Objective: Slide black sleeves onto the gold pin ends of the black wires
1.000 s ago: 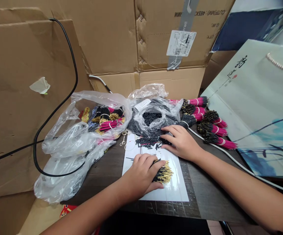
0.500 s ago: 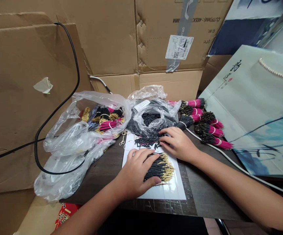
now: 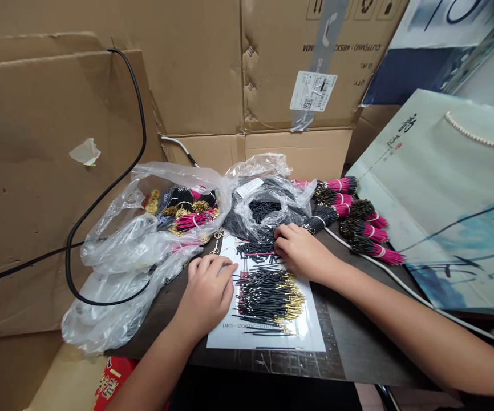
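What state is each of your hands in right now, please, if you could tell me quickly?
Left hand: half open, holding nothing visible.
Right hand: half closed, fingertips on short black wire pieces; whether it grips them cannot be told.

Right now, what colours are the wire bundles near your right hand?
The wire bundles are pink and black, with white ties; the head view shows them best.

Your left hand [image 3: 206, 297] has the plastic bag [image 3: 153, 228] just to its left and the loose black wires [image 3: 268, 297] just to its right. Your right hand [image 3: 300, 254] meets the bag of black tubing [image 3: 247, 222] ahead and the white cable [image 3: 384, 265] to its right, with passing room over the dark tabletop [image 3: 358, 342] behind that hand.
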A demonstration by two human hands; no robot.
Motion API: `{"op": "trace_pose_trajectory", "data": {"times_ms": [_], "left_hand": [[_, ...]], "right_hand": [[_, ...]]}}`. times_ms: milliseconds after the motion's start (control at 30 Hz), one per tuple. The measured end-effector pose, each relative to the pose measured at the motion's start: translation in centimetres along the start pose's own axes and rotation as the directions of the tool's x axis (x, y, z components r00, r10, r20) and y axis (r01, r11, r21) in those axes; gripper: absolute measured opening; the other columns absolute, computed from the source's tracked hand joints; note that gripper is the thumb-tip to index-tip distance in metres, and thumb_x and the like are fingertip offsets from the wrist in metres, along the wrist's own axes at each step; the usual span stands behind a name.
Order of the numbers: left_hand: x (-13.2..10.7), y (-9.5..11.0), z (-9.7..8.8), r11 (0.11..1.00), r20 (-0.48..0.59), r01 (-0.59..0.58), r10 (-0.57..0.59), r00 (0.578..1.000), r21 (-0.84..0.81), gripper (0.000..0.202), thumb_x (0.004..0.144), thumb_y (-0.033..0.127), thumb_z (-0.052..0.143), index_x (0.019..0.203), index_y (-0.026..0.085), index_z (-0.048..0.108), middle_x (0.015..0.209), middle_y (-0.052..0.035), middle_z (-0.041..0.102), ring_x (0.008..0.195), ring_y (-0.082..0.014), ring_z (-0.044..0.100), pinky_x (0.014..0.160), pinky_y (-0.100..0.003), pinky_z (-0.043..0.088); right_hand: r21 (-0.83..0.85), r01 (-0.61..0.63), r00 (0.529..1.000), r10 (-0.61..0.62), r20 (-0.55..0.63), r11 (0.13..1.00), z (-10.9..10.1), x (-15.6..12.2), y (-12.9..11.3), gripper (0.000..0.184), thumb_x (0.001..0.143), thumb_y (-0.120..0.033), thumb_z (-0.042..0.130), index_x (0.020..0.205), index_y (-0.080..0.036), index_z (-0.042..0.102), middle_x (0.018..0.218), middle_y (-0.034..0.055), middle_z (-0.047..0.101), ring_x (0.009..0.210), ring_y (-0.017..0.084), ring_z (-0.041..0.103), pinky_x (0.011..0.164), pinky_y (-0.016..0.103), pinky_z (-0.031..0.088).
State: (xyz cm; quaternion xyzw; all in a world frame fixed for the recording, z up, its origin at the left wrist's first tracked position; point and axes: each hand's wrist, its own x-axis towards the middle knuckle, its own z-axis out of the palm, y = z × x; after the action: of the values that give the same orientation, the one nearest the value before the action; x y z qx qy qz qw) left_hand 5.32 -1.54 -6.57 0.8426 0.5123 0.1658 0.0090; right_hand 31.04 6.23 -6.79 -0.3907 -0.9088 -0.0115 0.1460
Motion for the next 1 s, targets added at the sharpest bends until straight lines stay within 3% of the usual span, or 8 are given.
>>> {"op": "trace_pose_trajectory", "data": {"times_ms": [300,467,600,733,900,1000], "left_hand": [[-0.2,0.4,0.1,0.998,0.036,-0.034,0.036,0.999,-0.05,0.032,0.088,0.018,0.043,0.113,0.025,0.062,0.111,-0.0068,0.057,0.105,-0.0231,0.044,0.093,-0.045,0.028],[0.0,0.5,0.2,0.997,0.047,0.006,-0.002,0.999,-0.082,0.03,0.089,0.019,0.043,0.113,0.027,0.06,0.109,-0.0042,0.056,0.103,-0.0198,0.044,0.092,-0.041,0.029],[0.4,0.6,0.0,0.996,0.034,0.021,-0.018,0.999,-0.084,0.027,0.092,0.023,0.042,0.113,0.026,0.059,0.109,-0.0041,0.056,0.102,-0.019,0.045,0.092,-0.039,0.03],[2.3,0.3,-0.5,1.0,0.028,-0.018,0.018,0.999,-0.001,0.025,0.094,0.028,0.04,0.111,0.025,0.059,0.106,-0.0036,0.057,0.099,-0.019,0.047,0.088,-0.038,0.031],[6.4,-0.3,-0.4,0.961,0.093,-0.188,0.173,0.981,0.202,0.024,0.094,0.028,0.041,0.104,0.021,0.062,0.098,-0.0053,0.058,0.096,-0.0223,0.047,0.082,-0.038,0.03],[7.5,-0.6,0.0,0.95,0.114,-0.25,0.232,0.966,0.186,0.025,0.093,0.035,0.044,0.097,0.02,0.063,0.092,-0.0055,0.057,0.093,-0.0218,0.047,0.082,-0.039,0.03]], "right_hand": [[-0.005,0.082,0.994,-0.082,0.066,0.997,-0.5,0.9,0.3,0.01,0.082,-0.018,0.056,0.073,-0.016,0.059,0.092,0.0074,0.054,0.081,0.017,0.043,0.07,0.031,0.037],[-0.024,0.091,0.993,-0.089,0.079,0.996,-0.6,0.8,0.1,0.005,0.081,-0.018,0.056,0.08,-0.014,0.059,0.095,0.0098,0.054,0.084,0.018,0.043,0.071,0.031,0.036],[-0.017,0.067,0.995,-0.065,0.08,0.998,-1.1,0.4,-0.1,0.011,0.087,-0.018,0.049,0.083,-0.014,0.059,0.096,0.0096,0.055,0.084,0.018,0.044,0.073,0.031,0.038],[0.008,0.063,0.994,-0.064,0.094,0.998,-1.2,0.1,-0.4,0.014,0.088,-0.022,0.049,0.082,-0.015,0.059,0.093,0.0078,0.055,0.083,0.016,0.045,0.072,0.03,0.038],[0.018,0.036,0.995,-0.038,0.091,0.999,-0.6,0.3,-0.7,0.011,0.085,-0.019,0.05,0.078,-0.014,0.058,0.089,0.0085,0.054,0.082,0.017,0.044,0.07,0.031,0.038],[0.035,0.018,0.996,-0.02,0.082,0.999,-0.4,0.4,-0.7,0.009,0.083,-0.021,0.052,0.078,-0.014,0.057,0.09,0.0091,0.053,0.083,0.018,0.044,0.07,0.031,0.039]]}}
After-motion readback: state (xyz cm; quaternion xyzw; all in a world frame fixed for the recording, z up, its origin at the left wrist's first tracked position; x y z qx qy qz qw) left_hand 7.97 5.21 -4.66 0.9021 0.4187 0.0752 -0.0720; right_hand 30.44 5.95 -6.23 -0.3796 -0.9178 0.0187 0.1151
